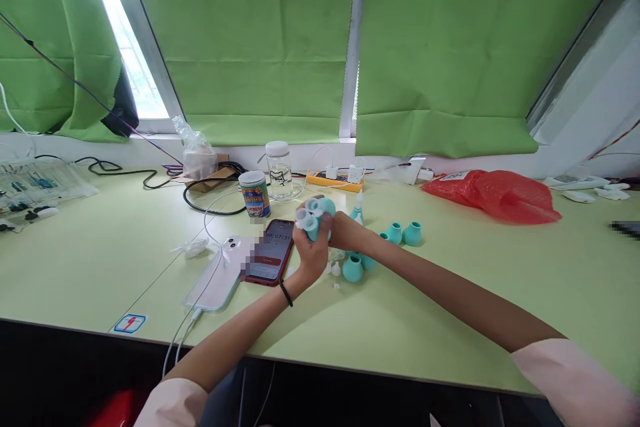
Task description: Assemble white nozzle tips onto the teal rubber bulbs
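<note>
Cluster (311, 229), teal-and-white: clasped in left grip (313, 252), white ends leftward | right grip (346, 231): alongside, state unclear | teal pot (353, 269): bodyward of right grip

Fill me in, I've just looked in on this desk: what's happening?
A person's left hand grips a cluster of teal pieces with whitish ends; the right hand is close against it, its fingers mostly hidden. More teal pots sit on the table beside the hands, with small white parts near them. To the left, a phone shows a running-time display, next to another phone lying face down.
</note>
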### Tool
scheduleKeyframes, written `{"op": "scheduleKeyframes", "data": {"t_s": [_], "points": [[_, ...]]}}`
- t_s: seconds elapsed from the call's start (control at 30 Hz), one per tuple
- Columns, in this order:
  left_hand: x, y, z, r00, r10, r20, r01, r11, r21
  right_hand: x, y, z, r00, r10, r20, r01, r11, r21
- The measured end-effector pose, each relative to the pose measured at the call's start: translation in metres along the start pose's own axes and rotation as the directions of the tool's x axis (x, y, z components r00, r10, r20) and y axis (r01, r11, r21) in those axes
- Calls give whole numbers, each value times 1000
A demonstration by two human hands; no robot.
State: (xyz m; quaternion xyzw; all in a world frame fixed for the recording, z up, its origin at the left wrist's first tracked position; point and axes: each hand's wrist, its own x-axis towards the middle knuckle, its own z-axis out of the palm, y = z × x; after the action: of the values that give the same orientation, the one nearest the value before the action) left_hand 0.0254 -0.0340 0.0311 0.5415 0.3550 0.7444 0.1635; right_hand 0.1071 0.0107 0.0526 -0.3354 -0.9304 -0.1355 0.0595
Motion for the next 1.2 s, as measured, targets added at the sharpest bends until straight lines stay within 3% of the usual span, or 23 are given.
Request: {"op": "scheduleKeyframes", "data": {"t_s": [0.1, 0.17, 0.23, 0.3, 0.37, 0.4, 0.47, 0.53, 0.67, 0.77, 0.9, 1.0, 1.1, 1.2], "points": [[8, -3, 1, 988, -105, -109, 103, 994, -19, -8, 4, -4, 993, -68, -101, 61, 996, -70], [12, -5, 1, 977, -168, -129, 167, 986, -19, -16, 5, -8, 960, -104, -259, 79, 991, -106], [12, -6, 1, 977, -194, -94, 194, 981, -11, -27, 6, -13, 891, -83, -447, 67, 996, -52], [9, -3, 1, 982, -188, -26, 188, 982, 12, -43, 5, -20, 787, 9, -616, 71, 992, 105], [3, 3, 1, 989, -127, 75, 123, 991, 48, -60, 2, -26, 689, 175, -704, 74, 948, 308], [1, 7, 1, 989, -68, 131, 60, 996, 64, -69, 1, -29, 666, 244, -705, 70, 920, 384], [-4, 13, 0, 967, 77, 244, -98, 992, 75, -84, -1, -34, 672, 289, -682, 74, 890, 450], [-6, 15, 0, 922, 194, 337, -234, 969, 84, -93, -1, -36, 718, 263, -645, 58, 900, 431], [-9, 11, 0, 877, 237, 419, -332, 928, 170, -95, 6, -26, 766, 180, -617, 14, 955, 296], [-10, 8, -1, 851, 249, 462, -377, 902, 210, -91, 12, -13, 722, 52, -690, 26, 994, 102], [-13, 7, -2, 747, 312, 587, -501, 845, 188, -92, 14, 1, 632, -57, -773, 52, 998, -31], [-13, 7, -1, 683, 358, 636, -550, 826, 125, -95, 10, 1, 618, 9, -786, 60, 996, 59], [-12, 6, 0, 604, 456, 654, -596, 803, -10, -97, 3, -5, 656, 169, -735, 68, 957, 281], [-11, 6, 0, 561, 502, 658, -599, 795, -96, -97, -3, -12, 721, 342, -602, 95, 812, 575]]}}
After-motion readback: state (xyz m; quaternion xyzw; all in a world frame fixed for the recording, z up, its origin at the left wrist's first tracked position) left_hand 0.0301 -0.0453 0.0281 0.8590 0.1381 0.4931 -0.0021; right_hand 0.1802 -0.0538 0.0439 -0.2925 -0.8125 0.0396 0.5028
